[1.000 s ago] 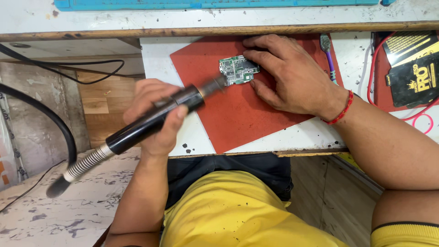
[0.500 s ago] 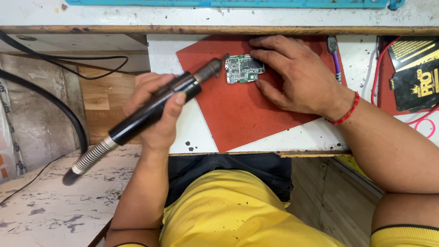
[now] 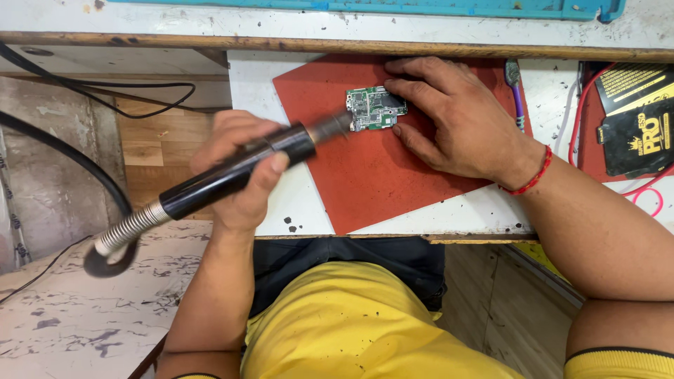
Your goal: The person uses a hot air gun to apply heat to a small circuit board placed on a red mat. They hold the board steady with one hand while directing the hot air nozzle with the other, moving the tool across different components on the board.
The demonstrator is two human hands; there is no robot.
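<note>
Red rubber mat [image 3: 393, 175] lies flat on my white bench [image 3: 281, 91], and the small green circuit board [image 3: 375, 107] sits on it, near the top of the mat.

My left hand [image 3: 242, 175] is closed tight around a long black hot air tool [image 3: 239, 172]. My thumb is on top of it and my fingers wrap under it. The tool is long and thin. Its long line runs from low on my left, where a springy metal hose [image 3: 126, 228] comes out, up to my right, where the metal tip [image 3: 333, 126] is. The tip points right at the left edge of the board. It is just beside that edge, and I cannot tell if it touches.

My right hand [image 3: 456, 119] lies on the mat, open and mostly flat, holding nothing in its grip. My fingers [image 3: 404, 67] curl around the right side of the board. 1 fingertip rests at its top right corner and 1 at its bottom right corner, pinning it down.

So the board lies between my 2 hands. My right hand is nearer, since it touches the board. My left hand is back from it, off the left edge of the mat, and only the tool reaches across.

A purple cable [image 3: 518, 105] lies just past my right hand.
</note>
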